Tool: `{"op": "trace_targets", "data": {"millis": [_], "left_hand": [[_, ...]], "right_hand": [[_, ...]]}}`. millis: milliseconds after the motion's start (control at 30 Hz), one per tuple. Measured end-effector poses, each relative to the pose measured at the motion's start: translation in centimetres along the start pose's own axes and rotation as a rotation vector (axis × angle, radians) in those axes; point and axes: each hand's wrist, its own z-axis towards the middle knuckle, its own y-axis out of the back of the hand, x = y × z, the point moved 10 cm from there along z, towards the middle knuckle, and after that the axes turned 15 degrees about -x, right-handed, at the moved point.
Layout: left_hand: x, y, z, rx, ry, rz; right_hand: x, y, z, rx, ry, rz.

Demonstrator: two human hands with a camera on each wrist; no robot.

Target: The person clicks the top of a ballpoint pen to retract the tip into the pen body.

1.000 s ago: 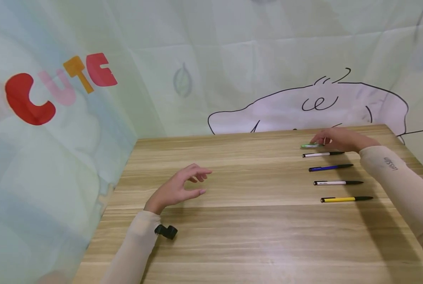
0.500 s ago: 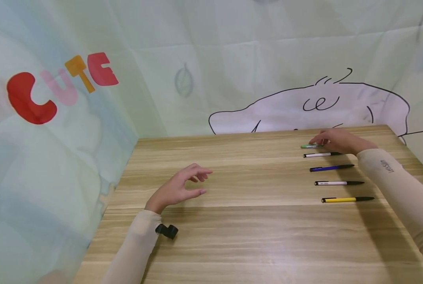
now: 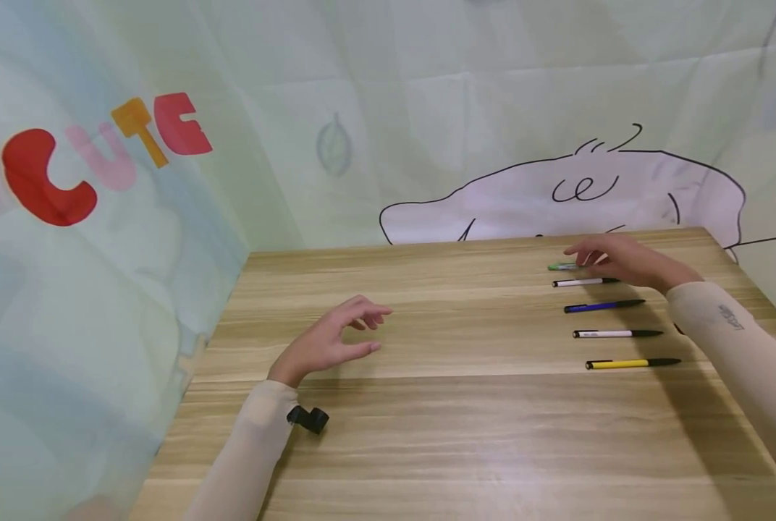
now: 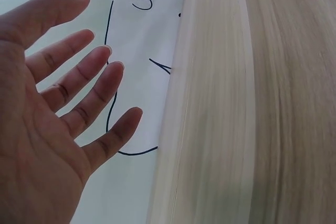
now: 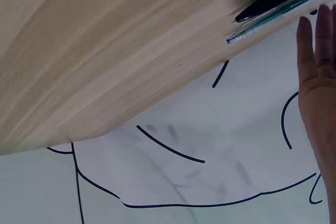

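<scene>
As right hand (image 3: 625,260) hovers, green pen (image 5: 284,12) beneath, left hand (image 3: 326,339) well apart

Backdrop (image 3: 117,231), upper left of the head view: 4 capital letters, "CUTE". Right sleeve (image 3: 743,365): small lettering, too blurred to read. Green pen (image 5: 283,11), upper right: fine print, illegible.

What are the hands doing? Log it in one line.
right hand: at green pen, contact unclear | left hand: holds nothing | table: farther white pen, blue pen, nearer white pen, yellow pen
</scene>
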Motion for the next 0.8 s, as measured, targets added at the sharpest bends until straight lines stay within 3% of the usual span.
{"op": "trace_targets", "data": {"millis": [200,800], "left_hand": [[0.2,-0.3,0.3,0.000,-0.001,-0.006],[-0.5,-0.5,0.7,-0.002,-0.015,0.001]], "right_hand": [[-0.7,-0.2,-0.8,-0.015,-0.059,0.110],[-2.0,-1.1,-2.1,-0.025,0.004,0.016]]}}
